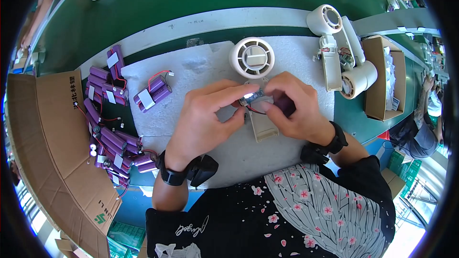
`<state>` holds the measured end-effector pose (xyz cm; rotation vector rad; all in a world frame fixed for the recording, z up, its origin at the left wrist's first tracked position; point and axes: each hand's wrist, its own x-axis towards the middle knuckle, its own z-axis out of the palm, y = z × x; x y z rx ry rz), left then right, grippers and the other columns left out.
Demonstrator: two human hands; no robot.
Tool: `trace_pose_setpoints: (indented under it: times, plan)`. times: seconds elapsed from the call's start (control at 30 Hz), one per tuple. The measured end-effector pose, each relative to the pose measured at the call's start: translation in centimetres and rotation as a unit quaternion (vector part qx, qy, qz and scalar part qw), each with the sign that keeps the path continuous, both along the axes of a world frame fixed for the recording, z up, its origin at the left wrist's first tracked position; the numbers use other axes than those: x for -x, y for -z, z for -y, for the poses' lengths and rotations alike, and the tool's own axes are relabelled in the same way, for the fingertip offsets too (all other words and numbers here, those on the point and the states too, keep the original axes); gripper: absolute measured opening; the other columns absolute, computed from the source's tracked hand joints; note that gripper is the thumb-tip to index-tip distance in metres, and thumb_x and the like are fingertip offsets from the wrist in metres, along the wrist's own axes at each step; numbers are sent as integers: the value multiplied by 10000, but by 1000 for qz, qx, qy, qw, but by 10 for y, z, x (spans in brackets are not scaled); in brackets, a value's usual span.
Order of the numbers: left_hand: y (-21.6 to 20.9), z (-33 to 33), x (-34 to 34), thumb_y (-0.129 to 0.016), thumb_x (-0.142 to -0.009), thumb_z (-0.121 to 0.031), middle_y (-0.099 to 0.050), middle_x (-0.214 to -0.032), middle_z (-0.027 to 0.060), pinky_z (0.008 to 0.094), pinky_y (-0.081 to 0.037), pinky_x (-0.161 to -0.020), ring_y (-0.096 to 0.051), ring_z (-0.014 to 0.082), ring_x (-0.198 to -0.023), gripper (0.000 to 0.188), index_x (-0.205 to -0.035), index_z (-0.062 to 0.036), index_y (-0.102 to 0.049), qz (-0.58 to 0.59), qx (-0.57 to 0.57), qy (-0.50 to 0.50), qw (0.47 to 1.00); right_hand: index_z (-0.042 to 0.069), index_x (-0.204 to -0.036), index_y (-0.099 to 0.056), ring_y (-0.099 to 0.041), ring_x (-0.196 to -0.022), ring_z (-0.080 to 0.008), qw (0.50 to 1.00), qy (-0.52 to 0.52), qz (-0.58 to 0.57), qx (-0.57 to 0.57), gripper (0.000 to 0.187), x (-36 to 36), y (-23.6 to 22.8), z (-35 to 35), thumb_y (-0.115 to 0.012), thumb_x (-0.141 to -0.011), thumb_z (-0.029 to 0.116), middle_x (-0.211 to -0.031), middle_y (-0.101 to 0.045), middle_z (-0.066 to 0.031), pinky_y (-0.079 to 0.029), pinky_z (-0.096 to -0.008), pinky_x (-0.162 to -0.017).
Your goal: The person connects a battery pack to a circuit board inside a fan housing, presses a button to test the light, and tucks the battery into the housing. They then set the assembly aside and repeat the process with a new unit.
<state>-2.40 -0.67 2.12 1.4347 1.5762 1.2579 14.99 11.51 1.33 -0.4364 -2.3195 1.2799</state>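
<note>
Above the pale foam mat, my left hand (203, 110) pinches a small blue circuit board (252, 97) between thumb and fingers. My right hand (301, 110) closes around a purple battery pack (285, 104) with a pale patch on its side. Red and dark wires run between the board and the pack. Beneath both hands lies a white handheld fan, its round slotted head (252, 57) pointing away from me and its open handle shell (263, 128) toward me. My fingers cover part of that handle.
Purple battery packs (112, 138) with red leads pile up at left beside a cardboard box (62, 148). One separate pack (153, 94) rests on the foam mat (201, 62). More white fan bodies (331, 64) lie at right, next to an open carton (382, 79). A metal rail (205, 19) crosses behind.
</note>
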Motion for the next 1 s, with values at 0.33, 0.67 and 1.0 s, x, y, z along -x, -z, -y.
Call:
trace_pose_setpoints:
  times: [0.33, 0.67, 1.0]
  plan:
    - [1, 1, -2, -690, -718, 92, -693, -941, 109, 258, -554, -701, -700, 190, -773, 380, -1081, -19, -687, 5, 17, -32, 999, 45, -1011, -630, -607, -659, -148, 994, 44, 24, -94, 382, 5, -2, 5, -815, -677, 36, -905, -634, -97, -474, -239, -548]
    - [10, 0, -7, -710, -715, 32, -685, -847, 107, 285, -557, -612, -692, 212, -699, 233, -941, -21, -729, -11, -14, -68, 998, 60, -1041, -690, -642, -696, -171, 990, 52, 19, -129, 418, 5, 0, 3, -836, -650, 64, -909, -657, -87, -517, -257, -588]
    - [11, 0, -9, -700, -741, 79, -686, -849, 113, 250, -566, -618, -704, 183, -709, 229, -959, 15, -729, -52, -12, -60, 997, 74, -1010, -730, -649, -705, -175, 992, 63, 24, -109, 389, 6, -1, 2, -818, -632, 50, -888, -665, -83, -524, -260, -597]
